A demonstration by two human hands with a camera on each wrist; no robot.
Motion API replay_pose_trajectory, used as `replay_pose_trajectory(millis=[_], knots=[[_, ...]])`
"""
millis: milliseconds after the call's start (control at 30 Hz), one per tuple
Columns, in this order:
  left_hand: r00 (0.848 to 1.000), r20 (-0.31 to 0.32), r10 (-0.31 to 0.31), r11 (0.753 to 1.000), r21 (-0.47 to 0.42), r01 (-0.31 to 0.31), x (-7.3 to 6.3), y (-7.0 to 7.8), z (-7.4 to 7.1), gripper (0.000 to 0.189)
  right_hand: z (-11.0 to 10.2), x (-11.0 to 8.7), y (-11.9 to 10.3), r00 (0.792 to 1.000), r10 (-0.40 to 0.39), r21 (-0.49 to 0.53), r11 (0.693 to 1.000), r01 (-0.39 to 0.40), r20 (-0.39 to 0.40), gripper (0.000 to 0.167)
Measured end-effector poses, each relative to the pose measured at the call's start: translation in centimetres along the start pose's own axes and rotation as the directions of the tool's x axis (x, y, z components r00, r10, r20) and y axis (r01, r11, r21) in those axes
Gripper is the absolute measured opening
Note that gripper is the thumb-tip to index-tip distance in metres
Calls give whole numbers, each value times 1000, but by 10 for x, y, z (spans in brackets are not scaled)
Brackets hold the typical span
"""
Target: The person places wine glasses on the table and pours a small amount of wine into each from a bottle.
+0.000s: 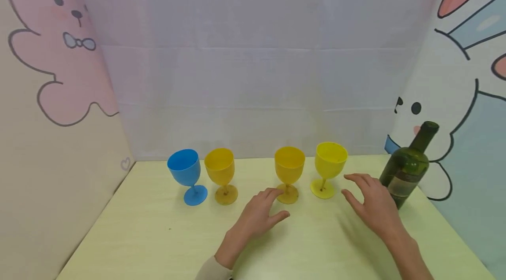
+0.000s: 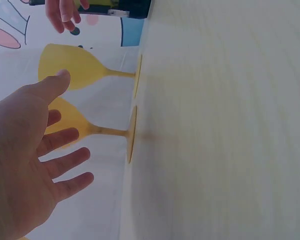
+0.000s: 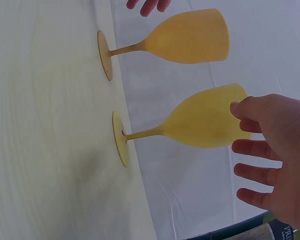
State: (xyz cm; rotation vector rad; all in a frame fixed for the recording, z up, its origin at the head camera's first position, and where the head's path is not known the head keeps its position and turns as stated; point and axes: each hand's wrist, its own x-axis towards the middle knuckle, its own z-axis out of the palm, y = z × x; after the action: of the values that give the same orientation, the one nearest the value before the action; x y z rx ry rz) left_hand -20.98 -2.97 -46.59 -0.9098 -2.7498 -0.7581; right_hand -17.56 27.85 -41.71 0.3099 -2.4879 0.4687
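Observation:
Four is avoided here: several plastic goblets stand upright in a row on the table. At the left are a blue goblet [image 1: 184,167] and an orange-yellow goblet [image 1: 219,166]. Farther right come a second orange-yellow goblet [image 1: 290,165] and a bright yellow goblet [image 1: 330,160]. My left hand [image 1: 258,214], fingers spread, hovers just in front of the second orange-yellow goblet, holding nothing. Beside the bright yellow goblet is my right hand [image 1: 373,207], its thumb and fingers parted and nothing between them; the right wrist view shows the bright yellow goblet [image 3: 205,117] behind its thumb.
A dark green wine bottle [image 1: 407,161] stands at the right, partly behind my right hand. White cloth [image 1: 253,60] hangs behind the table [image 1: 150,236]. Side panels carry a pink cartoon bear [image 1: 59,52] and a white cartoon rabbit [image 1: 439,78].

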Motion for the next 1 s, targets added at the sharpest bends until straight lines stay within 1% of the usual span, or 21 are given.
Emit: replay_pose_trajectory(millis=[100, 267, 333, 433, 567, 700, 833, 1000], knots=[[1000, 13, 4, 1000, -21, -3, 3, 7, 3, 60, -2, -1, 4, 999, 6, 13, 1000, -6, -38, 38], [1000, 25, 16, 997, -75, -14, 9, 19, 6, 61, -8, -2, 9, 995, -13, 25, 1000, 16, -96, 37], [1000, 21, 14, 995, -102, -11, 11, 23, 6, 61, -10, -1, 10, 993, -17, 25, 999, 20, -116, 37], [1000, 24, -6, 989, -145, 9, 13, 29, 6, 62, -12, 0, 9, 991, -14, 28, 999, 18, -136, 36], [998, 42, -47, 974, -221, 55, 16, 35, 7, 63, -13, 1, 8, 990, -4, 31, 999, 9, -144, 34], [997, 60, -50, 954, -294, 66, 23, 43, 10, 65, -16, 2, 8, 985, 10, 25, 1000, -6, -172, 33], [999, 39, -35, 946, -321, 46, 31, 50, 14, 67, -21, 1, 10, 979, 28, 22, 999, -24, -203, 32], [999, 15, -39, 942, -334, 42, 41, 55, 18, 68, -24, 0, 12, 975, 57, 26, 998, -52, -214, 31]])
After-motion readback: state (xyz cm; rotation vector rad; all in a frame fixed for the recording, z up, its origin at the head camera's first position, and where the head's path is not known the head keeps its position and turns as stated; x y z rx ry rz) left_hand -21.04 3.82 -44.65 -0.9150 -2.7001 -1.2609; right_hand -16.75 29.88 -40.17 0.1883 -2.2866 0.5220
